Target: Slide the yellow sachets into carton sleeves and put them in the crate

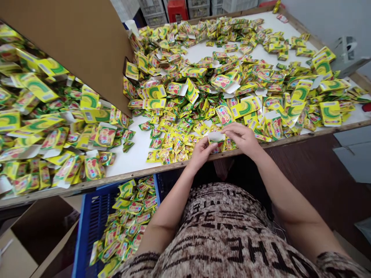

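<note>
My left hand [203, 151] is closed around a small yellow carton [216, 137] at the table's front edge, thumb against its side. The carton's white end flap stands open and faces up. My right hand [242, 139] comes in from the right, its fingertips closed at the flap's right edge; whether a small packet is also in them is hidden. Just in front of my hands lie loose small yellow packets [174, 148] in a heap. Beyond them are piled many yellow-green printed cartons [246, 107], some with flaps open.
A tall brown cardboard panel [84, 42] stands on the white table [131, 148], with more cartons [40, 87] left of it. Below the wooden edge, a blue crate [89, 224] holds cartons, beside an open cardboard box [37, 235]. A red stool [177, 10] and grey crates [153, 11] stand behind.
</note>
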`<state>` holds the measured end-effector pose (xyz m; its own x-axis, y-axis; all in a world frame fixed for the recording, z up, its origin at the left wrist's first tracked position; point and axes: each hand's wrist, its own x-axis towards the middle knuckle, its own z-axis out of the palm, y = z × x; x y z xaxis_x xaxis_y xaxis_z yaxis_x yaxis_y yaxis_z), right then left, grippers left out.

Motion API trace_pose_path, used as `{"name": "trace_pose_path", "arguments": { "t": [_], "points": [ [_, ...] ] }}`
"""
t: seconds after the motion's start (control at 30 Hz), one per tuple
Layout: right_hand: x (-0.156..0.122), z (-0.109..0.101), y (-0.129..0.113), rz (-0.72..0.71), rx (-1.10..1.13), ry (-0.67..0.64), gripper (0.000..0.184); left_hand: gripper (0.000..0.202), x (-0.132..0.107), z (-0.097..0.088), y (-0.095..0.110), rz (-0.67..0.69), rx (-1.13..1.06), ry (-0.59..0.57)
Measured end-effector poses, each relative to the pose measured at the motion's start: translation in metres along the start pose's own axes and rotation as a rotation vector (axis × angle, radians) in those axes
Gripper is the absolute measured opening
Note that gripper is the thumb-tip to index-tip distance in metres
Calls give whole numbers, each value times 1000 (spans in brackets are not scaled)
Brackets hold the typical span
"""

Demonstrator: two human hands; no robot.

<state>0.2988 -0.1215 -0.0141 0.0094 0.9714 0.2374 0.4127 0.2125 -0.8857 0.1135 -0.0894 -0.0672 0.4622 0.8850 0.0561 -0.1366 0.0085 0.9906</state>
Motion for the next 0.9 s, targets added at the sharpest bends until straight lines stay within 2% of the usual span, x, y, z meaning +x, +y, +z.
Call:
{"name": "trace_pose_path", "arguments": {
  "t": [0.07, 0.13, 0.2, 0.27, 0.33, 0.43, 0.63, 0.77, 0.9],
  "points": [
    [-7, 8, 5, 203, 264, 125, 21, 42, -1, 0, 3, -34, -55, 31],
    [-10, 17, 8, 379, 447, 68, 27, 39, -2, 0, 7, -94, -116, 21],
    [-9, 23, 9, 437, 484, -2, 25, 34, -1, 1, 13, -121, -148, 19],
    [-5, 26, 7, 368, 400, 18, 23, 33, 2, 1, 16, -81, -129, 92],
    [0, 26, 6, 271, 327, 68, 25, 30, 5, 1, 16, -7, -62, 216],
    [5, 26, 8, 242, 366, 112, 27, 24, 7, 1, 11, 84, 69, 304],
    [6, 29, 19, 267, 422, 150, 30, 28, 10, 4, 8, 197, 147, 288],
    [0, 29, 19, 230, 420, 143, 27, 14, 9, -1, 10, 429, 383, 174],
    [-12, 17, 10, 142, 330, 85, 18, 20, 2, -5, 6, 591, 523, 75]
  ]
}}
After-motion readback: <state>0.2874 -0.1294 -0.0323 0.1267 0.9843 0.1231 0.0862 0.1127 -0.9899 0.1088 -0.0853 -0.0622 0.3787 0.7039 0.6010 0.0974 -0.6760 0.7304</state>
